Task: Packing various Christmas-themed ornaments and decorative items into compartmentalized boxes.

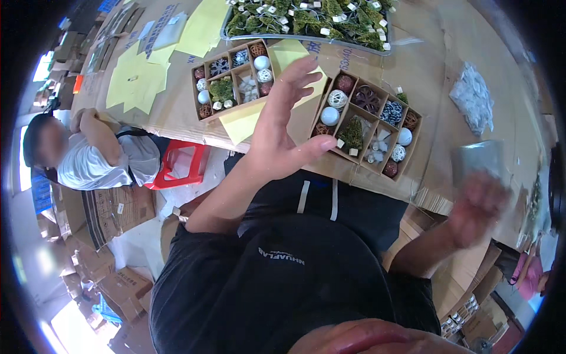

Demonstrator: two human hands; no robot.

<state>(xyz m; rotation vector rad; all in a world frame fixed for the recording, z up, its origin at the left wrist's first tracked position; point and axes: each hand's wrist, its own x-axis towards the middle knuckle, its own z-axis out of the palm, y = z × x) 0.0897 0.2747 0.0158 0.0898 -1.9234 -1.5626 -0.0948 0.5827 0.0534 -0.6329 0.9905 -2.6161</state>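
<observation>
My left hand (pixel 277 138) is raised over the table's near edge, fingers spread and thumb pointing right, holding nothing. It hovers between two divided cardboard boxes. The right box (pixel 368 127) lies tilted near the thumb and holds balls, pine cones, a brown flower-like ornament and green moss with white cubes. The left box (pixel 233 79) has a similar filling and rests partly on yellow paper (pixel 242 127). My right hand (pixel 480 206), smeared by motion, is at the near edge of a clear plastic sheet or bag (pixel 477 159). Whether its fingers grip the plastic cannot be made out.
A clear tray (pixel 306 45) heaped with green moss bundles and white cubes stands at the far side. A crumpled clear plastic bag (pixel 473 97) lies on the right. Cut yellow sheets (pixel 135 76) are on the left. A person (pixel 103 147) sits beside a red stool (pixel 183 165).
</observation>
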